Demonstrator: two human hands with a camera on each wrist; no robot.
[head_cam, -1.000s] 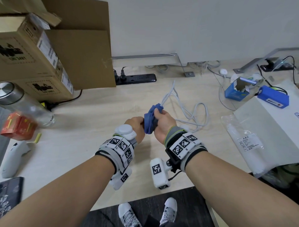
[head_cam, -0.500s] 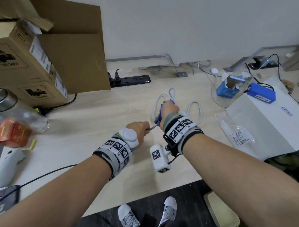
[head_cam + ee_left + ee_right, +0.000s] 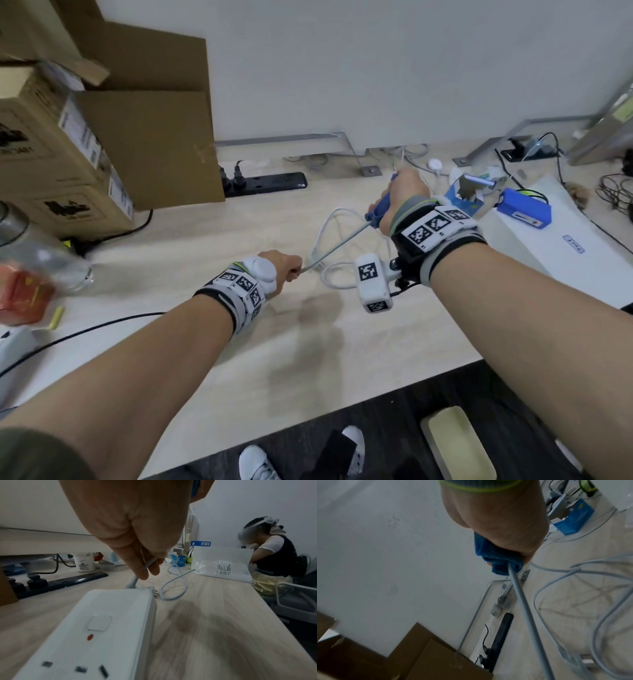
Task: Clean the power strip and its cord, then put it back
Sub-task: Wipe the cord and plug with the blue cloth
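Desk [image 3: 212, 342], hands pinching cord [image 3: 334, 248], cloth [image 3: 378, 209]

I can't read any word or number for sure. The black print on the cardboard box [image 3: 51, 164] at far left is smeared. The small blue label [image 3: 572, 244] on the white box at right and the bag's sticker [image 3: 223, 567] are too fine. The wrist bands [image 3: 428, 229] carry only square codes.
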